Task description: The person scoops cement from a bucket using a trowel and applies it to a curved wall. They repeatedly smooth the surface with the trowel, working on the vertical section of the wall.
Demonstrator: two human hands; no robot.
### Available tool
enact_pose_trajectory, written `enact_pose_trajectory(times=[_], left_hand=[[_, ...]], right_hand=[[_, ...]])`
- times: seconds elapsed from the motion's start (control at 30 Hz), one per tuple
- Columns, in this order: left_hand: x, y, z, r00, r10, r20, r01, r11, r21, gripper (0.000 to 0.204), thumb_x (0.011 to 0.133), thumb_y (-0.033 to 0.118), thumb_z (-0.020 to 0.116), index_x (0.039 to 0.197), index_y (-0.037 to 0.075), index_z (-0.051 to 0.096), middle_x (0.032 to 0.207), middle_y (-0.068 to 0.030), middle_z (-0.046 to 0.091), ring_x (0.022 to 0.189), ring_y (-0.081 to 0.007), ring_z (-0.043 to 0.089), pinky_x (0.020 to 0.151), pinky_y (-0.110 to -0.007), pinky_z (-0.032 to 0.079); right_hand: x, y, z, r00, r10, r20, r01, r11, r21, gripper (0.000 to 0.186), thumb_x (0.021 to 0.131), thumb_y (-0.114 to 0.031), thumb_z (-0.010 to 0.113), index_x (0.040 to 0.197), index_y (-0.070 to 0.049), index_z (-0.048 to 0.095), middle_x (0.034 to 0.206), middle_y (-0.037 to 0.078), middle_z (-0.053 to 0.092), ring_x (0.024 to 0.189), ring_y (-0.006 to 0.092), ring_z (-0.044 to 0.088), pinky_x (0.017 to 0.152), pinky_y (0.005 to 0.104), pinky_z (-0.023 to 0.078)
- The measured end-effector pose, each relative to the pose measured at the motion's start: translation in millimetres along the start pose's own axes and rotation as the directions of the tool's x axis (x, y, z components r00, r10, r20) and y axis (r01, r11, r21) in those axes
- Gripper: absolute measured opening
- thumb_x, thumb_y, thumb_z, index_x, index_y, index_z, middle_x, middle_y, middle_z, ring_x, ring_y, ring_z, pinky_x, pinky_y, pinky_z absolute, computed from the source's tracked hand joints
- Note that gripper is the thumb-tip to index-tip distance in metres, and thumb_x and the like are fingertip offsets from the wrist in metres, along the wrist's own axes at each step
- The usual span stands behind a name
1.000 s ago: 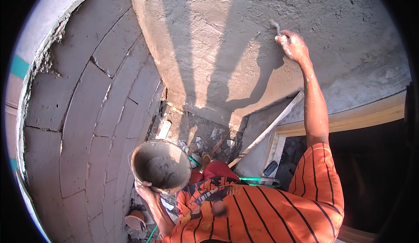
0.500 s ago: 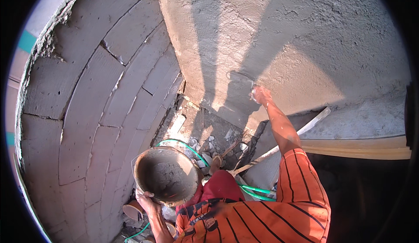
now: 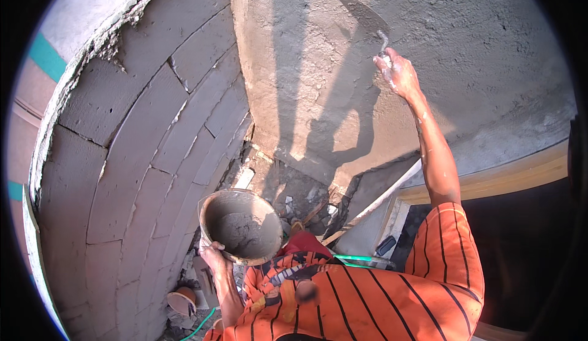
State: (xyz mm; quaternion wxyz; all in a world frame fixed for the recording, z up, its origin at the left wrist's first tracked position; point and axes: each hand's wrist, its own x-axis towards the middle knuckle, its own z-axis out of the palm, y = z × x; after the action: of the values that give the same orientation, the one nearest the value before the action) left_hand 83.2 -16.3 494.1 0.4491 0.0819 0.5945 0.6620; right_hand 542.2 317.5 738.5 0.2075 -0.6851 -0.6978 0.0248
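My right hand is closed round the handle of a pointed trowel, raised in front of a rough mortar-coated wall. The blade points up and to the left, close to the wall; whether it touches cannot be made out. Low on the left, my left hand grips the rim of a round bucket. Grey wet mortar lies inside the bucket, which is tipped so that its mouth faces up. The fingers under its rim are partly hidden.
A bare block wall rises on the left and meets the coated wall in a corner. Rubble covers the ground there. A wooden pole leans at the right, near a pale yellow ledge. A small brown pot and green hose lie lower left.
My right hand and the trowel have moved up and slightly right, from low on the wall to higher up. The bucket stays in my left hand, slightly shifted in view.
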Motion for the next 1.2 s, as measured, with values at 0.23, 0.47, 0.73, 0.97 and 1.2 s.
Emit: enact_pose_trajectory(times=[0.23,0.47,0.73,0.97,1.2], left_hand=[[9.6,13.2,43.5,0.978,0.136,0.16,-0.156,0.981,0.117,0.062,0.057,-0.013,0.034,0.113,-0.005,0.061,0.083,-0.0053,0.062,0.055,-0.01,0.048,0.047,-0.022,0.038],[-5.8,55.3,66.5,0.924,0.174,0.34,-0.276,0.92,0.279,0.036,0.057,-0.012,0.046,0.088,-0.002,0.061,0.068,0.0045,0.048,0.056,-0.0059,0.038,0.048,-0.022,0.03],[9.2,61.7,51.9,0.881,0.293,0.372,-0.405,0.873,0.272,0.024,0.055,-0.01,0.05,0.062,0.006,0.033,0.061,0.0041,0.03,0.055,-0.0082,0.028,0.048,-0.026,0.024],[-6.2,45.7,70.7,0.793,0.333,0.511,-0.527,0.796,0.299,0.028,0.055,-0.009,0.049,0.063,0.008,0.029,0.065,0.0048,0.028,0.058,-0.0077,0.026,0.05,-0.027,0.02],[14.5,88.7,43.6,0.904,0.263,0.336,-0.297,0.954,0.052,0.048,0.055,-0.011,0.043,0.099,-0.004,0.06,0.086,0.0009,0.057,0.069,-0.0084,0.049,0.055,-0.02,0.036]], right_hand=[[-195.9,-125.7,108.3,0.553,-0.367,0.748,0.504,0.862,0.05,0.037,0.093,-0.036,0.051,0.114,-0.006,0.057,0.101,0.022,0.066,0.097,0.0408,0.064,0.085,0.0576,0.045],[-246.3,-182.7,184.1,0.574,-0.376,0.727,0.671,0.725,-0.156,0.036,0.088,-0.025,0.053,0.116,-0.003,0.055,0.099,0.013,0.065,0.093,0.0289,0.065,0.075,0.044,0.05],[-255.9,-164.3,146.0,0.65,-0.454,0.609,0.658,0.738,-0.152,0.022,0.084,-0.019,0.053,0.099,-0.007,0.065,0.089,0.01,0.068,0.089,0.0266,0.066,0.077,0.0416,0.047],[-292.5,-177.7,211.6,0.438,-0.273,0.856,0.37,0.923,0.106,0.041,0.089,-0.04,0.051,0.1,-0.004,0.066,0.097,0.022,0.067,0.092,0.0404,0.065,0.079,0.0528,0.051],[-300.3,-196.5,221.8,0.536,-0.376,0.755,0.144,0.923,0.357,0.046,0.084,-0.042,0.059,0.114,-0.009,0.064,0.094,0.022,0.067,0.087,0.0413,0.065,0.078,0.0493,0.052]])
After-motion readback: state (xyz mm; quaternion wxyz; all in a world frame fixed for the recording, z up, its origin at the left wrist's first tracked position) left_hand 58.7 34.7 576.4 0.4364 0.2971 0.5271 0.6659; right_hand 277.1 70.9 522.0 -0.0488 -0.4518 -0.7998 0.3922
